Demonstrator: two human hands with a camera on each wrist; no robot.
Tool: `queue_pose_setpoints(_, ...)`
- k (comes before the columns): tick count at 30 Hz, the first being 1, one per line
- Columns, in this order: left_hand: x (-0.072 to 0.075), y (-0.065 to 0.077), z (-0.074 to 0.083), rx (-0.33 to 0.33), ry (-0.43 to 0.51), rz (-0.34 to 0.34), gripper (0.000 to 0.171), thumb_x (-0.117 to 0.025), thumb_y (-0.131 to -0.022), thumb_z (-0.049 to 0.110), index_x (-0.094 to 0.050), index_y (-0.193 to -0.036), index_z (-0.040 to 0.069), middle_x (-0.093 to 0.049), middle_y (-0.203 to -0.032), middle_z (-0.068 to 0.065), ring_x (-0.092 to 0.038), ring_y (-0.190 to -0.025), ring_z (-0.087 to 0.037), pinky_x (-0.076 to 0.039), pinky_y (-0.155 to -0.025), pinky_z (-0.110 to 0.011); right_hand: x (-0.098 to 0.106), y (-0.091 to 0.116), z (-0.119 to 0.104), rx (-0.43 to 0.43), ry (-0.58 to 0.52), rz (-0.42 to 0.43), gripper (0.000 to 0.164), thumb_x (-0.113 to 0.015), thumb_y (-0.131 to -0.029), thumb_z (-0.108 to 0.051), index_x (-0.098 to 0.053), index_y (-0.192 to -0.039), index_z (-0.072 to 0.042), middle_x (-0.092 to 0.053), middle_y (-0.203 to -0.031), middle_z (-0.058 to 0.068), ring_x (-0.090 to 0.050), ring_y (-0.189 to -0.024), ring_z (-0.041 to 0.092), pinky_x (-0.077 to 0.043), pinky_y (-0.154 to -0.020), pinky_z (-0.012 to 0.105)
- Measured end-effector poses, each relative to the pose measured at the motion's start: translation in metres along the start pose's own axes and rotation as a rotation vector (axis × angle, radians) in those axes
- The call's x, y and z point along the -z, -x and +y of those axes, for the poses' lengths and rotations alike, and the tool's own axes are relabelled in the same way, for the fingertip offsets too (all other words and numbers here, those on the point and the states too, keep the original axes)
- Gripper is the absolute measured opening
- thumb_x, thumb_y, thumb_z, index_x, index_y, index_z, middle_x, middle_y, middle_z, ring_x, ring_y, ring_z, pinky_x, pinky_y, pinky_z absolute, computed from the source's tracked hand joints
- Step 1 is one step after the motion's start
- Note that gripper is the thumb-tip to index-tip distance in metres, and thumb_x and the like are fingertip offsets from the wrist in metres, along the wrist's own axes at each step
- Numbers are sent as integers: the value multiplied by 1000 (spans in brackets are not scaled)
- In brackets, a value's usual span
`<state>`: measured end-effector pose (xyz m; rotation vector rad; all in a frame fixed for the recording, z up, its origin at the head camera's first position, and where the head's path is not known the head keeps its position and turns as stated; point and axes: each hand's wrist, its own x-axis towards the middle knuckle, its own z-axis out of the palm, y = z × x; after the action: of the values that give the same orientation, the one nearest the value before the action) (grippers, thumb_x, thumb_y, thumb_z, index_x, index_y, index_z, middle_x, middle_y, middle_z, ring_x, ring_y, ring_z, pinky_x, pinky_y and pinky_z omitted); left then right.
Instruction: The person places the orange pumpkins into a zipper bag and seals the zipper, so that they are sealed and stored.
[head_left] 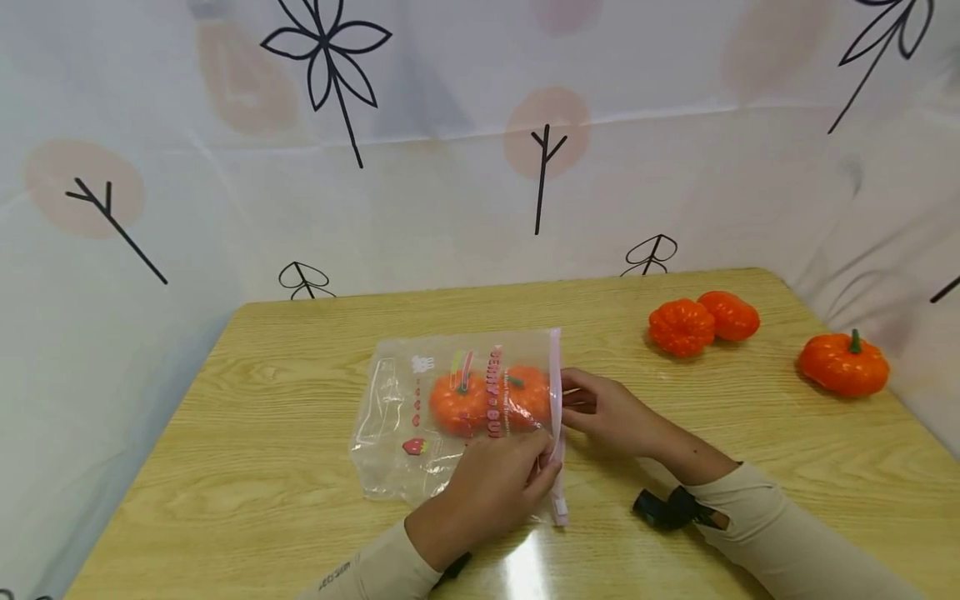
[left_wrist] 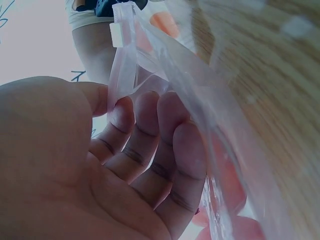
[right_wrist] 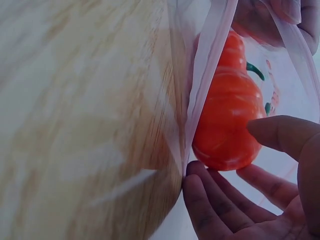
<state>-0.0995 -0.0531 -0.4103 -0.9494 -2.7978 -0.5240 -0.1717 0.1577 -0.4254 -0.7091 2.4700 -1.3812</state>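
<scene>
A clear zip bag (head_left: 390,417) with a pink edge lies on the table, its mouth facing right. Two orange toy pumpkins (head_left: 456,404) with green stems sit inside it, side by side. My left hand (head_left: 498,479) pinches the bag's edge near its mouth; in the left wrist view, thumb and forefinger grip the pink strip beside a white slider (left_wrist: 116,35). At the mouth is my right hand (head_left: 611,412), its thumb and fingers spread apart. In the right wrist view its fingertips are close against the nearer pumpkin (right_wrist: 227,120); firm contact is unclear.
Two more orange pumpkins (head_left: 681,327) touch each other at the table's back right. Another pumpkin (head_left: 843,365) with a green stem stands near the right edge. A patterned white cloth (head_left: 450,208) hangs behind the wooden table (head_left: 262,467).
</scene>
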Motion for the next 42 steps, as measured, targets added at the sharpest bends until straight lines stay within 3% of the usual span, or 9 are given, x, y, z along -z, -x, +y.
queue_pose_setpoints(9,-1,0,-3,21,4,5,20,-57,-100,35,-54,-82,25,-40,-62,17,-37,-54,3,-35,-65,-26,2,0,-7,25,-10,-102,52,-59,-101,-22,-45,-146,-2,-53,-145,21,-55,-131,39,-46,-105,51)
queue_pose_setpoints(12,-1,1,-2,34,12,-2,19,-57,-100,35,-54,-83,25,-40,-62,17,-38,-55,3,-49,-84,-43,2,0,-8,34,-6,-129,52,-57,-102,-22,-43,-148,-3,-51,-147,21,-53,-133,39,-43,-107,53)
queue_pose_setpoints(16,0,1,-2,51,18,-8,20,-56,-100,34,-54,-83,25,-40,-62,17,-40,-56,4,-38,-101,-71,1,1,-7,31,19,-158,51,-55,-103,-20,-42,-150,-6,-51,-149,17,-51,-135,35,-41,-109,53)
queue_pose_setpoints(19,0,1,-2,57,13,-6,19,-56,-100,35,-54,-84,24,-40,-62,17,-42,-58,3,-35,-101,-75,0,3,-5,32,45,-179,53,-55,-103,-23,-41,-152,-10,-48,-151,13,-46,-140,33,-37,-112,53)
queue_pose_setpoints(22,-1,1,-3,47,13,-4,17,-56,-100,35,-54,-86,25,-42,-64,17,-42,-58,2,-46,-94,-62,0,5,-4,39,63,-206,57,-56,-102,-27,-38,-154,-11,-45,-154,12,-40,-144,32,-34,-114,52)
queue_pose_setpoints(24,-1,0,-3,39,28,-7,17,-57,-99,34,-54,-86,24,-42,-64,16,-41,-57,1,-52,-79,-42,0,6,-3,42,68,-229,60,-57,-102,-28,-35,-155,-12,-41,-157,11,-36,-146,31,-32,-116,47)
queue_pose_setpoints(27,-1,0,-4,32,51,-12,19,-57,-99,33,-53,-84,23,-43,-65,16,-39,-54,2,-39,-54,-21,0,7,-3,51,68,-257,60,-57,-102,-27,-33,-156,-14,-38,-158,10,-32,-148,30,-28,-118,36)
queue_pose_setpoints(36,-3,0,-3,36,58,-6,17,-58,-99,32,-53,-86,23,-41,-63,15,-36,-52,2,-27,-46,-17,0,7,-2,82,41,-289,56,-53,-103,-20,-34,-155,-12,-38,-159,10,-32,-148,31,-24,-113,18)
queue_pose_setpoints(42,-2,1,-2,52,59,-11,18,-58,-98,31,-53,-83,24,-39,-62,16,-35,-51,2,-26,-45,-17,0,7,-4,92,67,-285,53,-51,-104,-21,-36,-155,-14,-41,-157,9,-34,-147,30,-27,-115,24)
